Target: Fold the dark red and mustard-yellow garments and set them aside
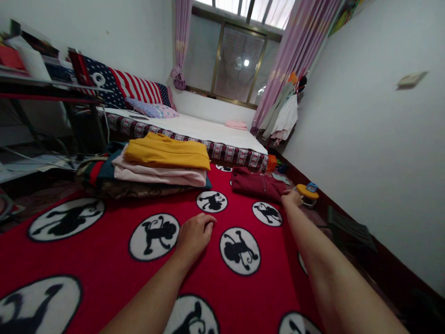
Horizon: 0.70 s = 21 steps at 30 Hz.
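My left hand [194,235] rests palm down on the red blanket [104,260] with monkey prints, fingers loosely curled and holding nothing. My right hand [291,198] reaches forward to the near right corner of a dark red garment [257,183] lying crumpled on the blanket; its fingers close on the fabric's edge. To the left stands a stack of folded clothes: a yellow piece [167,150] on top, a pale pink one [156,175] beneath, darker ones below.
A mattress [208,127] with a patterned border and pillows lies behind. A dark desk [52,88] stands at left. A yellow-lidded pot [308,191] and a small stool [349,227] sit by the right wall. Clothes hang near the pink curtains.
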Available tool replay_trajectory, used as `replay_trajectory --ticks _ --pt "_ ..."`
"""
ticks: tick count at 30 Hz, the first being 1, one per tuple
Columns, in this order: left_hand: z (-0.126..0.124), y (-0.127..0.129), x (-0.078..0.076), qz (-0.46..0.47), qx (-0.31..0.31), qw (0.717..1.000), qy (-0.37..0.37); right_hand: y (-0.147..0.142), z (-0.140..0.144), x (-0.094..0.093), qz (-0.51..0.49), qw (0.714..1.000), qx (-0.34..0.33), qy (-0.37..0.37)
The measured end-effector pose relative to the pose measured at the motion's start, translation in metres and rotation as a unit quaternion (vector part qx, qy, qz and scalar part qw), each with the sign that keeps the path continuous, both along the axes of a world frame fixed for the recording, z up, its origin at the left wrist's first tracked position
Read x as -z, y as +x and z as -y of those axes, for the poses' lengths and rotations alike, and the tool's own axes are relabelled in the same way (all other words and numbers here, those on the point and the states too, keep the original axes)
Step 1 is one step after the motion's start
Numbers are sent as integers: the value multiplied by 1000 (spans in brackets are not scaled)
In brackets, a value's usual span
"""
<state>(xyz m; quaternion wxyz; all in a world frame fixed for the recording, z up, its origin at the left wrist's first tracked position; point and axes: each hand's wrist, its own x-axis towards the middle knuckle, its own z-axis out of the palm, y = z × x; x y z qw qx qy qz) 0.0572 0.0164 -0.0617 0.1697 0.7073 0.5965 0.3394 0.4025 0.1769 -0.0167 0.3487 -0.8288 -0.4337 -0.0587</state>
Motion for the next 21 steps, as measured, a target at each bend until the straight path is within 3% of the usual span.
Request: replay_trajectory --ticks 3,6,9,11,15,21 --pt "0 0 -1 -3 -1 1000 -3 -28 1 -6 53 998 3 19" --pt "0 0 -1 -5 -3 1000 0 -65 -3 -4 161 984 -74 37" --pt "1 0 -1 -8 1 1000 5 -91 -7 8 236 949 -184 -95" --pt "1 0 -1 -6 3 1000 6 -99 -10 15 236 928 -223 -180" --pt "1 0 -1 6 5 1000 11 -113 -7 22 227 921 -226 -221" --pt "4 0 -6 16 8 1000 0 -154 50 41 187 914 -250 -258"
